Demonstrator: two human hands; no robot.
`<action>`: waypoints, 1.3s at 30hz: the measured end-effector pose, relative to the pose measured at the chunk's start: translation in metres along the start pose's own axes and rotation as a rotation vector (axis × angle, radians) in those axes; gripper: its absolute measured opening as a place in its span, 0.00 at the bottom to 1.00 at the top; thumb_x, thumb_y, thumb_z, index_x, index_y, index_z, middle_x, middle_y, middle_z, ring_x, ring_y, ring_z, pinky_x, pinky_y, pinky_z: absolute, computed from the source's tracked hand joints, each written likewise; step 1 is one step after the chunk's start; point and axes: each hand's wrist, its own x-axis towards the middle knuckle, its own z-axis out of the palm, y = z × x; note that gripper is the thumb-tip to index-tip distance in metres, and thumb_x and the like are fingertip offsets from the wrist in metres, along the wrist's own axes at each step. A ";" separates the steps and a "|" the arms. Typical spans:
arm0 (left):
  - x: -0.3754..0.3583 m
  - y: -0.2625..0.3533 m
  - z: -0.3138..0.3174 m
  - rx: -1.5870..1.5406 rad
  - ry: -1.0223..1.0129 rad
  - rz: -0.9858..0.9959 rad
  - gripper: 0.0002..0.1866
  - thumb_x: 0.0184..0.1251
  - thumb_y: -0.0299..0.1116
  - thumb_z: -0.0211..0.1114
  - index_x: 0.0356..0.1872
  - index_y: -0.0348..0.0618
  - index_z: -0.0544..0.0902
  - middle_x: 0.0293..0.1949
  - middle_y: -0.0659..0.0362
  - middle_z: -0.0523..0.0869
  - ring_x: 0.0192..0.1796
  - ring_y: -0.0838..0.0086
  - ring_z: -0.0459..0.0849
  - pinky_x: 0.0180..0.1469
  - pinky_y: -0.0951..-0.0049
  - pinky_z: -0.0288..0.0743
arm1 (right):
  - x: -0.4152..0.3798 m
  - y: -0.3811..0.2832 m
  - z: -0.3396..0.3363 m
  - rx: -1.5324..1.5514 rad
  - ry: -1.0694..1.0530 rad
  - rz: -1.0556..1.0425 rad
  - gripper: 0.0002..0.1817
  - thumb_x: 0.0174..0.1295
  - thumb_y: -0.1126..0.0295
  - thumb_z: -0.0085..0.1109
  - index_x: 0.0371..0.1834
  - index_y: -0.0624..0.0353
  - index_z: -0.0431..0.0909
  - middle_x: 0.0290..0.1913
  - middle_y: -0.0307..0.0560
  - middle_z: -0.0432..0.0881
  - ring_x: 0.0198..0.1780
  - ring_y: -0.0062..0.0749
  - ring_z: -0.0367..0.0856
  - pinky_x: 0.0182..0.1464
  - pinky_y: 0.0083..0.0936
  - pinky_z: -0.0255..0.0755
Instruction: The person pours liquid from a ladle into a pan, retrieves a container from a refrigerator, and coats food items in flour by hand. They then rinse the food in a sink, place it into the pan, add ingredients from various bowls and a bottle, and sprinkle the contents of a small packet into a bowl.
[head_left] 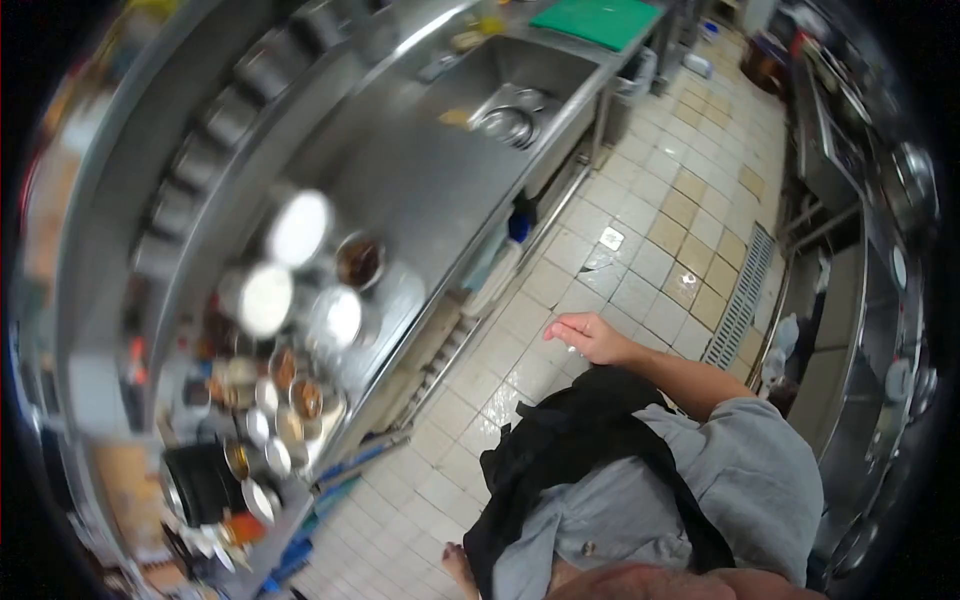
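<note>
My right hand (pixel 588 335) hangs in front of my body above the tiled floor, its fingers curled together. I see nothing held in it, and it touches no object. Low at the left side of my black apron (pixel 575 425), part of my left hand (pixel 457 562) shows, small and dark. Its fingers cannot be made out. Left of me, a steel counter (pixel 400 185) carries round containers with white tops, such as one white-topped container (pixel 266 300), and a pot of dark contents (pixel 360 260).
A sink (pixel 545 75) with metal bowls (pixel 508 125) lies at the counter's far end, near a green cutting board (pixel 595 20). Steel equipment (pixel 835 150) lines the right side. A drain grate (pixel 740 300) runs along the wet-looking tiles. Blue-handled poles (pixel 360 455) stand beside the counter.
</note>
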 end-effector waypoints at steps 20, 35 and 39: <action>-0.175 0.491 0.558 0.465 -0.845 0.607 0.20 0.73 0.31 0.65 0.61 0.32 0.78 0.50 0.53 0.86 0.52 0.74 0.83 0.58 0.76 0.76 | 0.091 0.070 -0.313 0.526 0.727 0.335 0.19 0.72 0.59 0.59 0.60 0.55 0.74 0.29 0.32 0.71 0.25 0.16 0.68 0.24 0.18 0.65; -0.411 0.596 0.905 0.470 -1.790 1.945 0.23 0.60 0.36 0.75 0.56 0.42 0.82 0.51 0.50 0.85 0.50 0.55 0.85 0.51 0.62 0.78 | 0.140 0.001 -0.406 0.578 0.978 0.137 0.18 0.77 0.64 0.50 0.62 0.63 0.73 0.49 0.45 0.81 0.44 0.28 0.84 0.43 0.24 0.83; -0.459 0.571 0.947 0.518 -1.880 2.116 0.24 0.59 0.38 0.75 0.56 0.46 0.83 0.51 0.55 0.85 0.49 0.57 0.85 0.51 0.60 0.77 | 0.117 0.027 -0.437 0.886 1.130 -0.057 0.17 0.77 0.65 0.50 0.63 0.62 0.73 0.57 0.48 0.78 0.57 0.30 0.79 0.52 0.28 0.80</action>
